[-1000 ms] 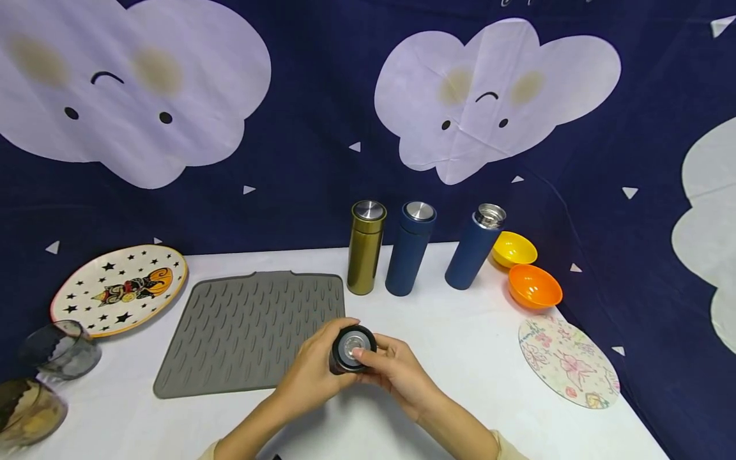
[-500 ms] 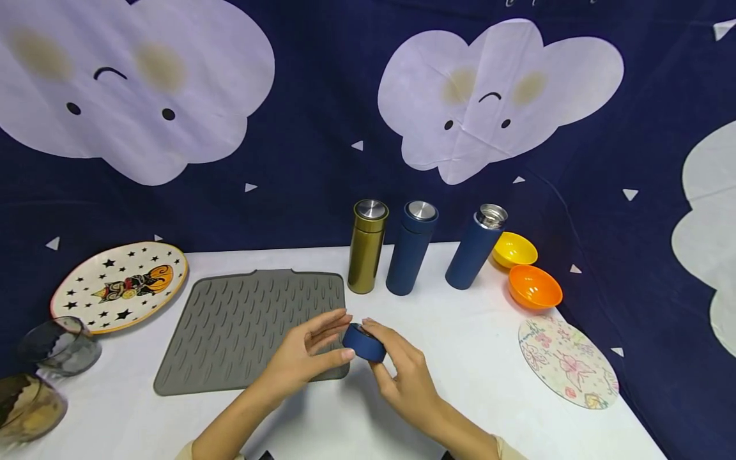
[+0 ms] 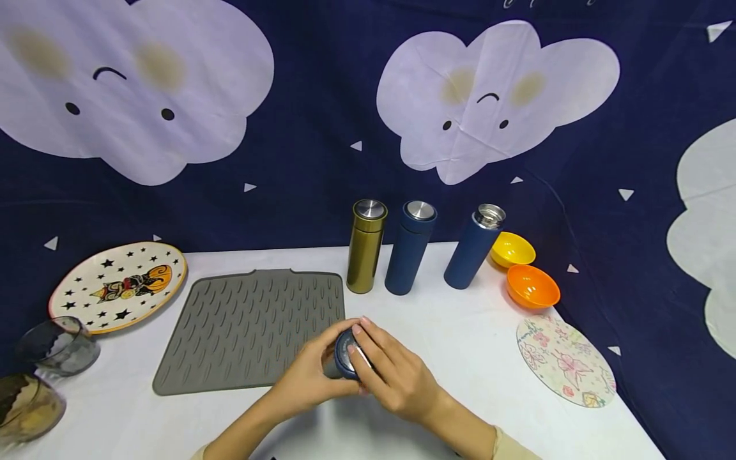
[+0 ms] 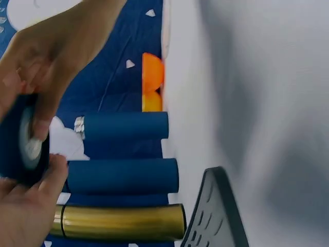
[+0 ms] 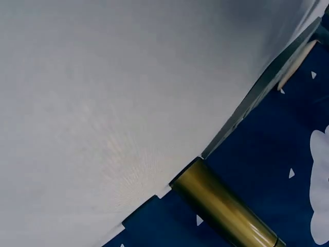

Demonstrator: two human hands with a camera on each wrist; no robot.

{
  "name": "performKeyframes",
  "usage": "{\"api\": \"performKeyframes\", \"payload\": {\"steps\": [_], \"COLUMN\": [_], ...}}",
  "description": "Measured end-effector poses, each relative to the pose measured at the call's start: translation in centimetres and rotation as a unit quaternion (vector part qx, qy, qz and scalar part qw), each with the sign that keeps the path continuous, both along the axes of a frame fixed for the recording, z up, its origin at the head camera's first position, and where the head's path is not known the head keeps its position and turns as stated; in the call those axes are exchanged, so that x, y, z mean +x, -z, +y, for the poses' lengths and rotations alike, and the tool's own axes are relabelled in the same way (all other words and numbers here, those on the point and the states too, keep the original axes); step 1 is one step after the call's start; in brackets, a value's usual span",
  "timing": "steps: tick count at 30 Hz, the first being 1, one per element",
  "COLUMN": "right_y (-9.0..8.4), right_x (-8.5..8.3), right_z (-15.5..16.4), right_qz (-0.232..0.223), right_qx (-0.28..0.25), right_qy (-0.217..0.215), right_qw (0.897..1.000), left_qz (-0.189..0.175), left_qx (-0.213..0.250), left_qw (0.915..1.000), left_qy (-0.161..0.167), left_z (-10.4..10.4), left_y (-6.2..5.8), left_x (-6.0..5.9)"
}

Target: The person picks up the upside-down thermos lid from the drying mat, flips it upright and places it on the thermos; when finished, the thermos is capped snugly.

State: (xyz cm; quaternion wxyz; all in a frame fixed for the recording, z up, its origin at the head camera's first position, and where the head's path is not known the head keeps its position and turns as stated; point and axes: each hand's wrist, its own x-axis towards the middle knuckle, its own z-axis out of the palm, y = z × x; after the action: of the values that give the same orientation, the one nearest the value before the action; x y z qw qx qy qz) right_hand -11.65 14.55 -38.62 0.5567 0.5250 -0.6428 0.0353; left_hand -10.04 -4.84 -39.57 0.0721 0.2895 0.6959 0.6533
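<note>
glasses: two dark tinted drinking glasses (image 3: 40,377) at the far left table edge, one behind the other.
plate: round white plate with black stars and an orange rim (image 3: 117,286), left rear of the white table (image 3: 471,345).
mat: grey ribbed silicone drying mat (image 3: 250,327), flat on the table, right of the plate.
left hand (image 3: 307,375): fingers curled round the side of the small dark blue flask lid (image 3: 344,354), gripping it.
lid: held between both hands just above the table, at the mat's front right corner; silver inner face shows in the left wrist view.
right hand (image 3: 393,374): fingers laid over the lid's top and far side, pinching it against the left hand.
gold flask: tall gold metal flask with a silver cap (image 3: 365,246), upright at the rear of the table, just right of the mat.
blue flask 1: tall dark blue flask with a silver cap (image 3: 411,248), upright, just beside the gold one.
blue flask 2: tall dark blue flask with an open steel mouth (image 3: 475,246), upright, no lid, apart from flask 1.
bowls: yellow plastic bowl (image 3: 513,249) just beside flask 2, orange plastic bowl (image 3: 533,287) in front of it.
coaster: round floral mat (image 3: 565,361) on the table's right edge.
</note>
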Motion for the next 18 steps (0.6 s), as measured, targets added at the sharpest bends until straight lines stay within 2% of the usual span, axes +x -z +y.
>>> {"api": "performKeyframes", "payload": {"steps": [2, 5, 7, 8, 9, 10, 11, 13, 14, 15, 16, 17, 18], "right_y": [0.4, 1.2, 1.8, 2.1, 2.3, 2.4, 2.5, 2.7, 2.7, 2.8, 2.9, 3.0, 3.2], "right_x": [0.0, -0.3, -0.8, -1.3, -1.8, -2.6, -3.4, -5.2, -6.2, -7.2, -8.1, -9.0, -9.8], "right_z": [0.2, 1.0, 2.0, 2.7, 3.4, 4.2, 5.0, 6.9, 7.9, 9.0, 10.1, 11.1, 12.1], "right_qz": [-0.024, -0.109, -0.193, -0.239, -0.282, -0.325, -0.366, -0.430, -0.449, -0.462, -0.471, -0.477, -0.479], "right_qx": [-0.006, -0.040, -0.091, -0.129, -0.172, -0.220, -0.272, -0.374, -0.419, -0.455, -0.484, -0.504, -0.518], "right_qy": [-0.004, 0.011, 0.037, 0.059, 0.082, 0.105, 0.128, 0.175, 0.194, 0.211, 0.226, 0.243, 0.254], "right_qw": [1.000, 0.993, 0.976, 0.961, 0.940, 0.914, 0.881, 0.803, 0.765, 0.731, 0.702, 0.678, 0.661], "left_qz": [0.027, 0.037, 0.034, 0.028, 0.022, 0.019, 0.017, 0.010, 0.009, 0.009, 0.008, 0.006, 0.003], "left_qx": [-0.020, -0.035, -0.039, -0.037, -0.035, -0.034, -0.033, -0.030, -0.030, -0.030, -0.031, -0.031, -0.030], "left_qw": [0.9990, 0.9972, 0.9968, 0.9971, 0.9972, 0.9972, 0.9971, 0.9969, 0.9967, 0.9965, 0.9962, 0.9961, 0.9960], "left_qy": [-0.030, -0.054, -0.061, -0.061, -0.062, -0.063, -0.066, -0.072, -0.074, -0.078, -0.081, -0.083, -0.083], "left_z": [0.3, 0.3, 0.2, 0.1, 0.0, -0.1, -0.2, -0.4, -0.5, -0.5, -0.6, -0.6, -0.7], "left_y": [0.1, 0.1, -0.1, -0.2, -0.3, -0.4, -0.5, -0.7, -0.8, -0.9, -1.0, -1.0, -1.1], "left_x": [0.1, 0.2, 0.1, 0.1, 0.1, 0.0, 0.0, 0.0, 0.0, 0.0, 0.0, 0.0, 0.0]}}
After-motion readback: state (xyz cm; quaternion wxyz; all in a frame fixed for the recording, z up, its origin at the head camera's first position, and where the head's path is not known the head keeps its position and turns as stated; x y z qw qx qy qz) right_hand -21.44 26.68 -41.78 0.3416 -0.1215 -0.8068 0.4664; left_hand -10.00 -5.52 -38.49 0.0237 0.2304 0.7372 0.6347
